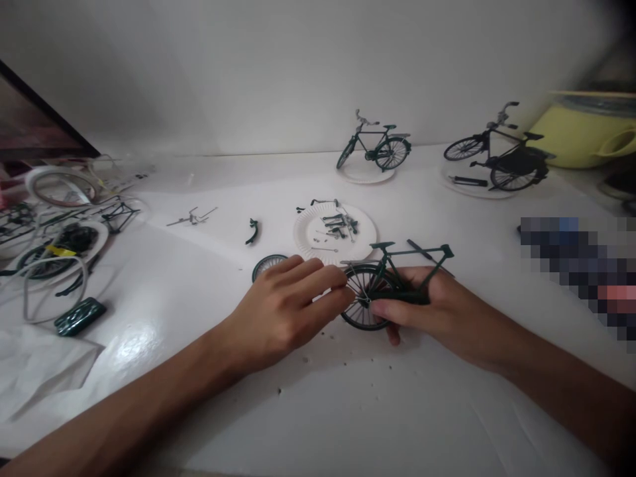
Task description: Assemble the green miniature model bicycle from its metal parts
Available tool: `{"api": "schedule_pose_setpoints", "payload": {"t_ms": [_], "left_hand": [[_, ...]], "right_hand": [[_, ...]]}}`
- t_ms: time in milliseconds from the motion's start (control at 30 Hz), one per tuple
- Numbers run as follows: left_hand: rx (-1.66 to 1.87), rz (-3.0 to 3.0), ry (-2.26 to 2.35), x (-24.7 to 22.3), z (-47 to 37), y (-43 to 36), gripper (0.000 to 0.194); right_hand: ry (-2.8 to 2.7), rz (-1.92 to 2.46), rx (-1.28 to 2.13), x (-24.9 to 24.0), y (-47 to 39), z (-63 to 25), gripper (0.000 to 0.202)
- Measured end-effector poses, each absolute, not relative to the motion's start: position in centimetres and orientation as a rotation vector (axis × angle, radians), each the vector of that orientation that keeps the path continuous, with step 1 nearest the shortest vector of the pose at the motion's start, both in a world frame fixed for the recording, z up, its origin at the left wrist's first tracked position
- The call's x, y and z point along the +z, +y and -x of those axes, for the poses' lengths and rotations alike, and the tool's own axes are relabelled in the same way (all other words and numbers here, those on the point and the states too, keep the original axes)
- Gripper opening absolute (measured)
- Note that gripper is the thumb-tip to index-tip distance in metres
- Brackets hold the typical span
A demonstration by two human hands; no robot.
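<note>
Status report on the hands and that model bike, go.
Left hand pinching at rear wheel. Right hand gripping green model bicycle frame. Loose wheel behind left hand; paper plate of small parts close behind.

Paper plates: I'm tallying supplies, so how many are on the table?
3. One with small parts sits centre, behind the hands; one under the green model bicycle by the wall; one under the black model bicycle at right. The left clutter may hide more.
</note>
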State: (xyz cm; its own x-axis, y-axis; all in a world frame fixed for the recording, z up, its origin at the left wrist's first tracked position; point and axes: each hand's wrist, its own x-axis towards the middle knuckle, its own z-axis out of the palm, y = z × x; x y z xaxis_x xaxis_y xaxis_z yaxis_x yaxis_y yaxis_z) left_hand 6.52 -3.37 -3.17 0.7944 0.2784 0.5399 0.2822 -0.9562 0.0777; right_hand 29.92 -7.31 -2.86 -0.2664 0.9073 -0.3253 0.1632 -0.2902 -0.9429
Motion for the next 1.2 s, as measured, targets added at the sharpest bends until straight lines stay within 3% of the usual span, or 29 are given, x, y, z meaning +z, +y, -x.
{"api": "schedule_pose_setpoints", "payload": {"t_ms": [1200], "left_hand": [[-0.877,2.91,-0.47,-3.0,-6.67,-3.53,0.012]], "right_hand": [[-1.363,1.298,1.639,-3.27,-7.23,-30.2,0.011]]}}
